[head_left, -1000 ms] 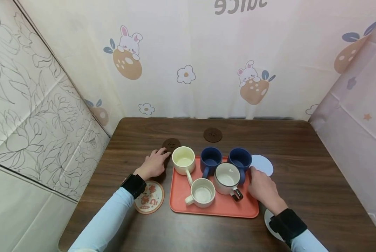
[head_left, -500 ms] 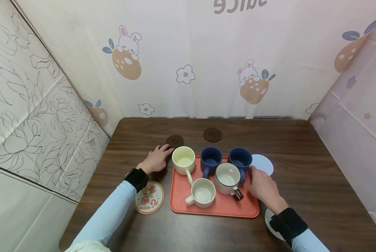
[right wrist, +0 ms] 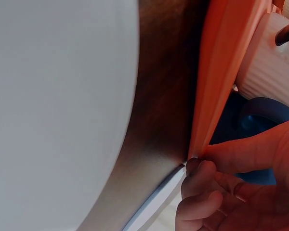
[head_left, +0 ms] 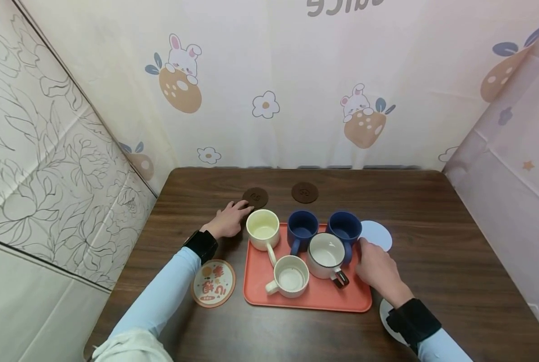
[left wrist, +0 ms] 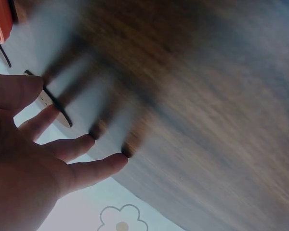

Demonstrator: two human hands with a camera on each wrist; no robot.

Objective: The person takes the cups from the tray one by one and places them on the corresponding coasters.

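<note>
Your left hand [head_left: 227,221] is holding nothing, its fingers spread and fairly straight, and its foremost fingertip appears to be touching the near edge of a dark coaster [head_left: 256,196], which is lying flat just ahead of it. A second dark coaster [head_left: 305,193] is lying to the right of those fingers, and a printed coaster [head_left: 214,283] is sitting behind them, near the wrist. Your right hand [head_left: 378,264] is pinching the right rim of the tray [head_left: 328,300] between thumb and curled fingers; a blue disc [head_left: 380,235] is lying just ahead of that pinch, and a white disc [head_left: 389,324] is partly hiding under the wrist. Left of the pinch, the tray is bearing a cream mug [head_left: 291,276], a white mug [head_left: 326,255] and two blue mugs [head_left: 303,227], with a yellow mug [head_left: 262,230] standing at its far left corner. The coaster is looking thin, light and stiff, so a flat fingertip on top or a pinch at its edge should suit. The tray is looking rigid and perhaps slick, its load heavier and breakable, so opposite short rims should be the safest hold.
</note>
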